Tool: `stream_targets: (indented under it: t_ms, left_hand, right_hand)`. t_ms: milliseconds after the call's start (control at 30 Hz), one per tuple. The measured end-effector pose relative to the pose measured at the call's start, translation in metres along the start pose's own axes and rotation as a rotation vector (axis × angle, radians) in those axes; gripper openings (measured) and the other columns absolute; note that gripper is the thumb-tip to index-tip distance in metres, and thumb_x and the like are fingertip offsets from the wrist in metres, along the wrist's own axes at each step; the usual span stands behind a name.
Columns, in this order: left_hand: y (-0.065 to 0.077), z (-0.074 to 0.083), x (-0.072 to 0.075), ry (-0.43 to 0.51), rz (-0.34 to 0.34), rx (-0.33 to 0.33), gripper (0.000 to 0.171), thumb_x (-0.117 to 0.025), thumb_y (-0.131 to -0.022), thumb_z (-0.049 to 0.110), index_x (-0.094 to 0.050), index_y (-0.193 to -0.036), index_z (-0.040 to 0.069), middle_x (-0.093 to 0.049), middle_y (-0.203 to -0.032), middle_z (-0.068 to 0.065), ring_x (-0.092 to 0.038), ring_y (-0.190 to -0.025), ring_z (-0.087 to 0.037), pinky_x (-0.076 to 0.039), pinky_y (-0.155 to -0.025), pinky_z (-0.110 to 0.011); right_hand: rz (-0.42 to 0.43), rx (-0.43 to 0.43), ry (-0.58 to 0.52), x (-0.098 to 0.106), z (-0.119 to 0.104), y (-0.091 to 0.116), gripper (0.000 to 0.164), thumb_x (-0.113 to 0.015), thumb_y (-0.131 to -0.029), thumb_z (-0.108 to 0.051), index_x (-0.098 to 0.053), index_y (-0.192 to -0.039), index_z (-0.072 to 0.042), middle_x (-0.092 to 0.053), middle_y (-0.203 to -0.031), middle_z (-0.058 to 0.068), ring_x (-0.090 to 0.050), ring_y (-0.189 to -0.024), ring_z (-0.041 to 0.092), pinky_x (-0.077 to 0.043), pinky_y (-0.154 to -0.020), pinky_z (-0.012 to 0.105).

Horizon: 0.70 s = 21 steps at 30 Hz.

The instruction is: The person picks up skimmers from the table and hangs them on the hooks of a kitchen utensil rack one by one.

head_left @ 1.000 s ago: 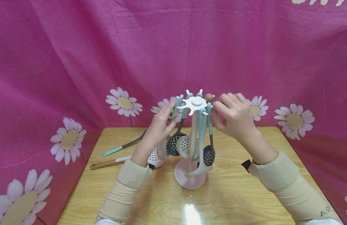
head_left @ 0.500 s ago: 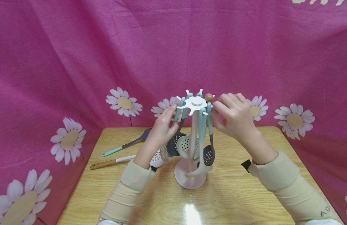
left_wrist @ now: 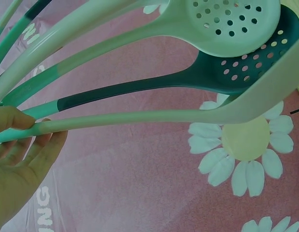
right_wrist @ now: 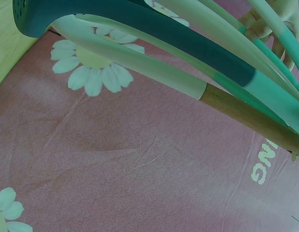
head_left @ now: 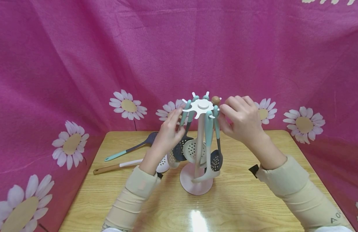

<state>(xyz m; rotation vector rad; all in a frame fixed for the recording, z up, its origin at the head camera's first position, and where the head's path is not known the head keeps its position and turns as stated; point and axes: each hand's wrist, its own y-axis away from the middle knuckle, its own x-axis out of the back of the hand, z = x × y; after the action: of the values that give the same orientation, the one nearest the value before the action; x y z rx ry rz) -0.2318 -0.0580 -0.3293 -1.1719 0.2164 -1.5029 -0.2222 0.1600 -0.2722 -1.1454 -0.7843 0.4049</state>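
A magenta cloth backdrop point(head_left: 179, 48) printed with white daisies with tan centres point(head_left: 128, 105) hung in soft folds behind and draped down at both sides. In front stood a light wooden tabletop point(head_left: 254, 206) with visible grain; a bright glare of overhead light point(head_left: 197, 220) shone near its front edge.

Head view faces the utensil rack point(head_left: 200, 141); wrist views crowd its handles.

Wooden table point(head_left: 240, 206): rack base point(head_left: 195, 185), seemingly two utensils point(head_left: 124, 159)

Utensil stand point(head_left: 196, 183) mid-table point(head_left: 243, 206); two utensils point(head_left: 129, 149) lying left.
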Motion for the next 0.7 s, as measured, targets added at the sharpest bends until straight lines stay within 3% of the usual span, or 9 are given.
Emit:
stream_targets:
  t_ms: [367, 533, 600, 700]
  left_hand:
    - [0.0007, -0.0019, -0.0005, -0.007, 0.004, -0.022, 0.053, -0.053, -0.075, -0.013, -0.043, -0.127, -0.006, -0.049, -0.119, -0.020, -0.058, -0.085, -0.026, -0.052, -0.068, -0.032]
    - [0.0021, -0.0033, 0.0027, 0.015, -0.024, 0.002, 0.061, -0.055, -0.075, -0.009, -0.039, -0.133, 0.000, -0.051, -0.116, -0.017, -0.057, -0.090, -0.025, -0.052, -0.073, -0.031]
    - [0.0036, -0.0046, 0.0045, 0.007, -0.008, 0.007, 0.062, -0.057, -0.074, -0.006, -0.040, -0.133, 0.003, -0.053, -0.113, -0.014, -0.056, -0.093, -0.023, -0.051, -0.076, -0.031]
    - [0.0066, -0.0085, 0.0069, -0.027, 0.077, -0.016, 0.054, -0.060, -0.072, -0.002, -0.047, -0.125, 0.003, -0.056, -0.107, -0.012, -0.055, -0.094, -0.023, -0.048, -0.080, -0.031]
  right_hand:
    - [0.002, -0.001, 0.000, 0.0000, 0.0004, -0.0001, 0.017, -0.044, -0.078, -0.010, -0.050, -0.063, -0.004, -0.045, -0.059, 0.007, -0.038, -0.050, 0.024, -0.035, -0.053, 0.039]
    - [0.001, -0.002, -0.001, 0.0001, 0.0005, 0.0000, 0.017, -0.044, -0.078, -0.010, -0.050, -0.064, -0.004, -0.045, -0.059, 0.007, -0.039, -0.050, 0.024, -0.035, -0.053, 0.039]
    - [-0.001, -0.001, 0.000, 0.0000, 0.0004, 0.0001, 0.016, -0.044, -0.078, -0.010, -0.051, -0.064, -0.004, -0.045, -0.060, 0.007, -0.039, -0.050, 0.024, -0.035, -0.053, 0.039]
    - [-0.004, 0.000, 0.001, 0.0000, 0.0004, 0.0000, 0.016, -0.044, -0.078, -0.009, -0.051, -0.065, -0.004, -0.046, -0.060, 0.007, -0.039, -0.050, 0.024, -0.035, -0.053, 0.039]
